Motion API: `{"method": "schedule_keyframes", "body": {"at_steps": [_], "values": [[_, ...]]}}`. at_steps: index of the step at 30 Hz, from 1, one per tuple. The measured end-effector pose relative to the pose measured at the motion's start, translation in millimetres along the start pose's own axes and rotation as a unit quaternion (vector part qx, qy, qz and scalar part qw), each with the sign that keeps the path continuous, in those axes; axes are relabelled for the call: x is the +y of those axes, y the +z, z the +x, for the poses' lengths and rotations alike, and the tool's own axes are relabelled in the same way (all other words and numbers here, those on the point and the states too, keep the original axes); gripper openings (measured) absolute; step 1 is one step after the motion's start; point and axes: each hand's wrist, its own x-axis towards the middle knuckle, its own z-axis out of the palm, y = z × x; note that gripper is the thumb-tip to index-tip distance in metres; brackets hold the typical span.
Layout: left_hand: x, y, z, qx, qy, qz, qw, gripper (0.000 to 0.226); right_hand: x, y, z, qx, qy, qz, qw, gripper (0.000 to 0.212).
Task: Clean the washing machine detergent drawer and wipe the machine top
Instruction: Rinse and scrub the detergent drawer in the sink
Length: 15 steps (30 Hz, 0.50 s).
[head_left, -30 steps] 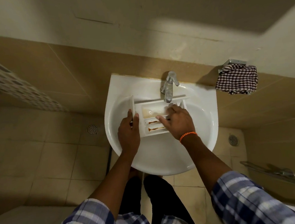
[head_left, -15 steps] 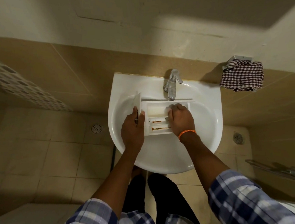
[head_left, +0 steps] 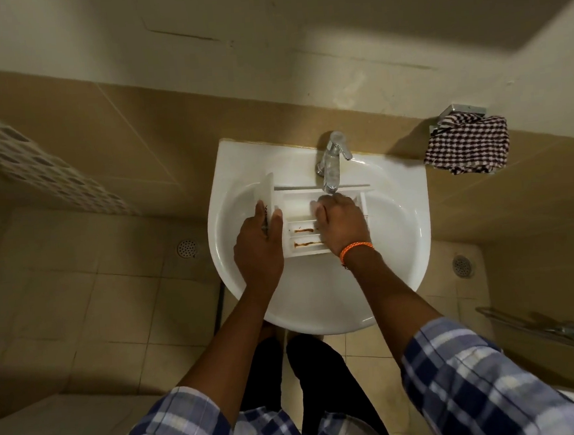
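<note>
The left hand [head_left: 258,245] is gripping the front panel of the detergent drawer [head_left: 301,223], thumb on the inner face and fingers curled round the outer face, steadying it. The right hand [head_left: 343,225] is lying knuckles-up over the drawer's large far compartment, fingers bent down into it; whether it is holding anything there is hidden. The drawer is sitting in the sink [head_left: 400,229] basin just under the tap [head_left: 331,164], its long axis running left to right across the basin, panel end pointing left, open side up. To do this step well, the steadying grip should probably be staying firm while the rubbing works toward the two near slots, which are showing brown residue.
</note>
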Motion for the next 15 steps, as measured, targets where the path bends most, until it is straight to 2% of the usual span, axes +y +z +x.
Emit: {"method": "schedule_keyframes", "body": {"at_steps": [3,6,8,11,15], "values": [[3,5,-2,-0.014,0.009,0.029,0.999,0.066,-27,11,-9,-0.048,-0.105,0.041,0.992,0.039],[-1,-2,1,-0.026,-0.006,0.017,0.999,0.053,-20,5,-11,-0.079,-0.179,0.068,0.978,0.031],[-5,-7,1,-0.031,-0.020,-0.009,0.999,0.042,-4,-1,-9,-0.045,-0.132,0.030,0.990,0.042],[-10,-8,2,-0.041,-0.040,-0.029,0.998,0.040,7,-4,-5,-0.006,-0.008,0.013,1.000,0.057],[-7,-4,4,-0.059,-0.039,-0.058,0.996,0.034,5,-10,2,0.035,0.089,0.130,0.987,0.028]]}}
